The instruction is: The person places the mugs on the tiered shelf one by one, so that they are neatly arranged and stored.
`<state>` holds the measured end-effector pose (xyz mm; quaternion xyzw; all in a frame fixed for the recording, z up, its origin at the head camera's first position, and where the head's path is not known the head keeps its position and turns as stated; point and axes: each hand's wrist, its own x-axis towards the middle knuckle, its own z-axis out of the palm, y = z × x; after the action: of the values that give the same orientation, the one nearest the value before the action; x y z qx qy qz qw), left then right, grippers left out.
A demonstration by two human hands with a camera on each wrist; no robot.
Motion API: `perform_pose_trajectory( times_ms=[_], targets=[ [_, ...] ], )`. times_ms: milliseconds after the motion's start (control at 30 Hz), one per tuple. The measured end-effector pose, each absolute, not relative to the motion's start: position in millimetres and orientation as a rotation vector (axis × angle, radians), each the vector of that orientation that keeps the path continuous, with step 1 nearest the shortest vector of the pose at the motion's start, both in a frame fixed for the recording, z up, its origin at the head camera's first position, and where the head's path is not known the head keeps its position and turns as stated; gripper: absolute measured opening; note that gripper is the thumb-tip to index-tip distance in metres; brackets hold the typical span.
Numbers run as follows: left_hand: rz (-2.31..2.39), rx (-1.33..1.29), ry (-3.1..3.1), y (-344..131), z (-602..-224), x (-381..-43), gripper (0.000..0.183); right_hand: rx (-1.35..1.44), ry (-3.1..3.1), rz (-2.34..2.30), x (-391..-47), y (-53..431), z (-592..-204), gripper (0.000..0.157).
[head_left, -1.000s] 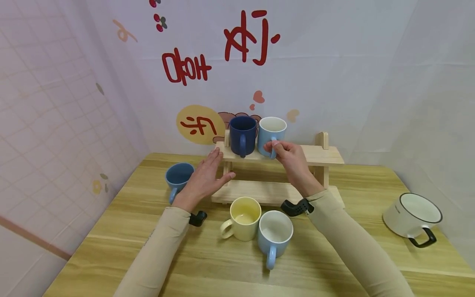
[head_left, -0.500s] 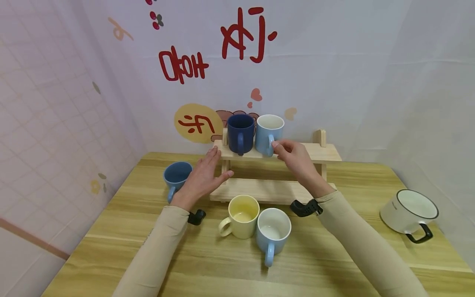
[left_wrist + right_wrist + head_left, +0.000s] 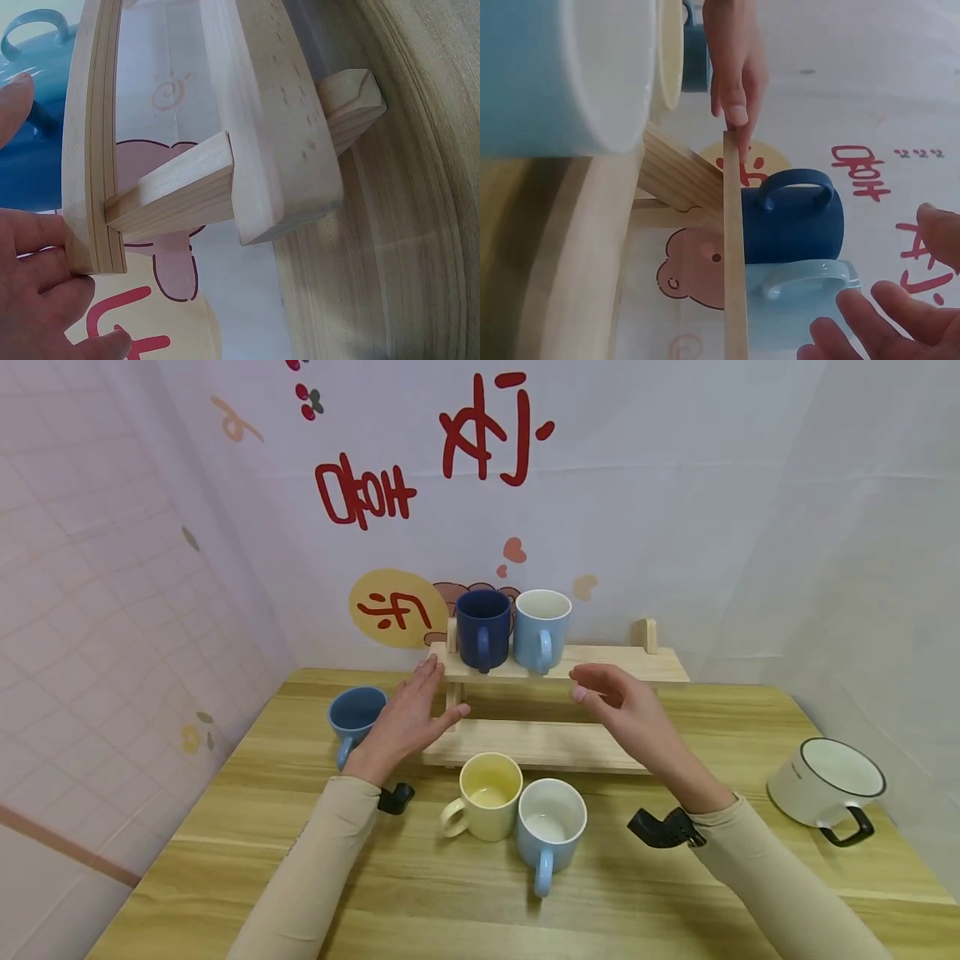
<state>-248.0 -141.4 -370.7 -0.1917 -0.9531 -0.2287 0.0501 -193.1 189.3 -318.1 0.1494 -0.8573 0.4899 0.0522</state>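
A two-tier wooden shelf [image 3: 615,664] stands on the table, with a navy mug [image 3: 469,639] and a light blue mug [image 3: 528,643] upright side by side on its upper board, handles facing me. My left hand [image 3: 405,722] rests its fingers against the upper board's left end, thumb spread away; the left wrist view shows those fingers along the board's end [image 3: 94,255]. To the right of the light blue mug, my right hand [image 3: 633,714] hovers near the board's front edge. Its fingers are loosely bent and hold nothing, apart from the mug handle in the right wrist view.
In front of the shelf, a yellow mug [image 3: 491,822] and a second light blue mug [image 3: 528,847] stand close together on the table [image 3: 420,902]. A blue cup [image 3: 352,722] is left, beyond my left hand. Far right stands a white mug [image 3: 802,793] with a black handle.
My right hand has let go of the light blue mug's handle and drawn back to the right and toward me. The mug stays on the upper board. My left hand keeps its place.
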Motion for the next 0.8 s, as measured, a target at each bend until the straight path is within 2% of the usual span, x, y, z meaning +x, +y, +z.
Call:
perform_pose_trajectory(
  times_ms=[300, 800],
  targets=[
    [-0.697, -0.588, -2.9, -143, -372, -249, 0.091, 0.565, -2.566, 1.447, -159, 203, -330, 0.036],
    [-0.669, -0.612, -2.9, -146, -373, -252, 0.091, 0.558, -2.73, 1.385, -110, 225, -352, 0.011]
  ],
)
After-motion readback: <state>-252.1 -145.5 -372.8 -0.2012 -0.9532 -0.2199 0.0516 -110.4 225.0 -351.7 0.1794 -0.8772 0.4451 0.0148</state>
